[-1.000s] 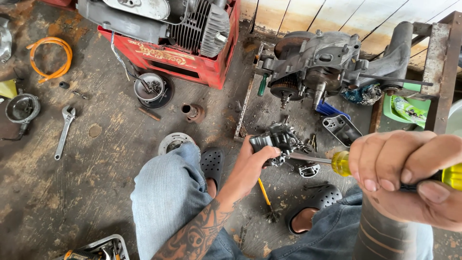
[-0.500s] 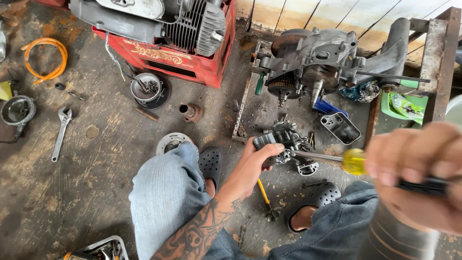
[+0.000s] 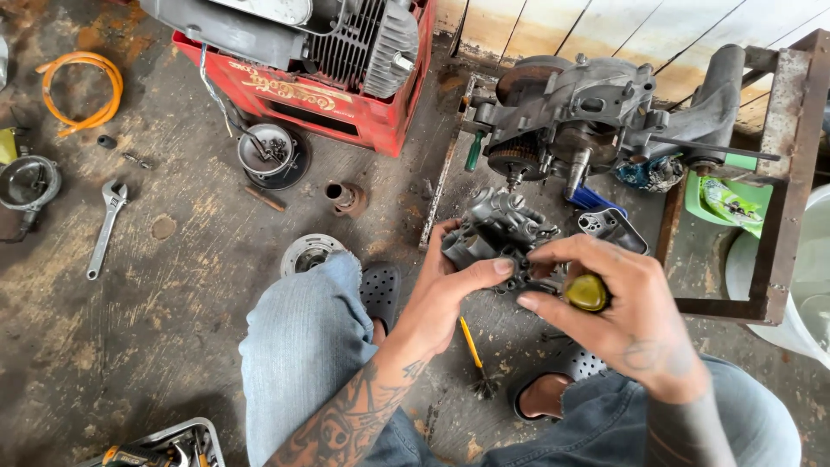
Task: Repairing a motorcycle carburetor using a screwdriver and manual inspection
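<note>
A small grey carburettor is clamped in the left hand above the floor, between the knees. A yellow-handled screwdriver is gripped by the right hand and set against it. Disassembly appears midway; the body remains whole.

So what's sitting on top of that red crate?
On the red crate rests a grey finned engine with a cable hanging down its front. The picture's top edge cuts off its upper part, and it covers the crate's inside.

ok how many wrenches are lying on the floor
1: an adjustable wrench lies at the left of the floor, below the orange hose coil. The tool tray at the bottom edge may hide more.
</note>
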